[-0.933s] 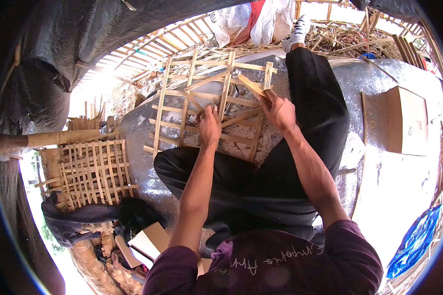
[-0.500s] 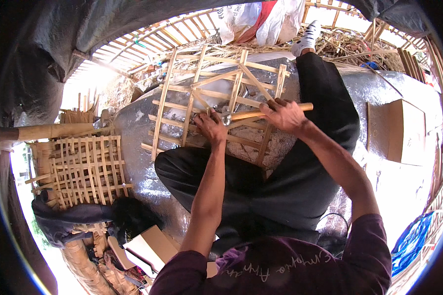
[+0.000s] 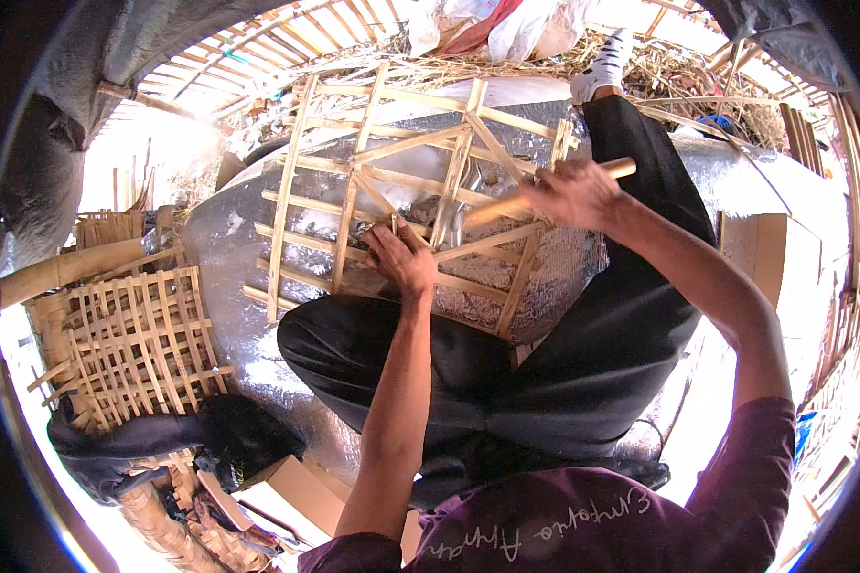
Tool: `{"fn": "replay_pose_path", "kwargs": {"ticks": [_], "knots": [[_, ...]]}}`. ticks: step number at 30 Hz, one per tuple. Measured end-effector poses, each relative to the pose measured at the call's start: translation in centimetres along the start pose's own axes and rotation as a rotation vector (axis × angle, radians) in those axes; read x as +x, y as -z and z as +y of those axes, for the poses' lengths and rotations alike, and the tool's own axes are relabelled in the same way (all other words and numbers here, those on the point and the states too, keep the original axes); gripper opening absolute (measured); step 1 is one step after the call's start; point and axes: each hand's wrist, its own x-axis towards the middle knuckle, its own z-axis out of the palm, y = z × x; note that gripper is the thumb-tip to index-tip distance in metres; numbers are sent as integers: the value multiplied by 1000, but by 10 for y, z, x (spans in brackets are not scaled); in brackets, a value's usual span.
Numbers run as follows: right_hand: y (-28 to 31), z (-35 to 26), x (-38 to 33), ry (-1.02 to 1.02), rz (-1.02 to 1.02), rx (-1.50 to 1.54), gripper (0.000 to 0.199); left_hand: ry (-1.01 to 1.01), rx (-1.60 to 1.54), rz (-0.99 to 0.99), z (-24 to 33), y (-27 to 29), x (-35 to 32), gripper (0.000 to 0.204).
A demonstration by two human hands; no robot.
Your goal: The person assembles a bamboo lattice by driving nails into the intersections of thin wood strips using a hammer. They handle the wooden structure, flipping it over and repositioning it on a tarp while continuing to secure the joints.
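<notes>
In the upper middle of the frame we see a bamboo lattice (image 3: 459,158), lying over a silvery sheet (image 3: 222,244) and framed by the black trouser legs (image 3: 631,277). One leg bends along its lower edge and the other stretches past its right side, probably to leave the work central and within both hands' reach; whether the legs bear on it, we cannot tell.

The left hand (image 3: 399,258) has its fingers narrowed around the lower end of a short diagonal strip (image 3: 376,194), likely to steady it against the lattice. Whether they also pinch something small, we cannot tell. The right hand (image 3: 573,194) grips a wooden-handled hammer (image 3: 495,209) partway along its handle, which presumably favours control over force. The blurred metal head is just beside the left fingers, over the lattice.

Farther out, we find a woven bamboo panel (image 3: 139,334) at the left, dark cloth (image 3: 129,447) and an open cardboard box (image 3: 301,492) at lower left, another cardboard box (image 3: 760,253) at right, and dry stalks (image 3: 516,70) across the top. These stand outside the lattice's spot, seemingly leaving the hammer's path free.
</notes>
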Motion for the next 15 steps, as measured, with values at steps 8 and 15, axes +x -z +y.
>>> {"fn": "replay_pose_path", "kwargs": {"ticks": [8,15], "knots": [[-8,11,-1,150,192,151,30,-31,-53,-4,-5,0,1,24],[7,19,7,226,343,120,31,-19,-44,-36,-3,1,0,24]]}}
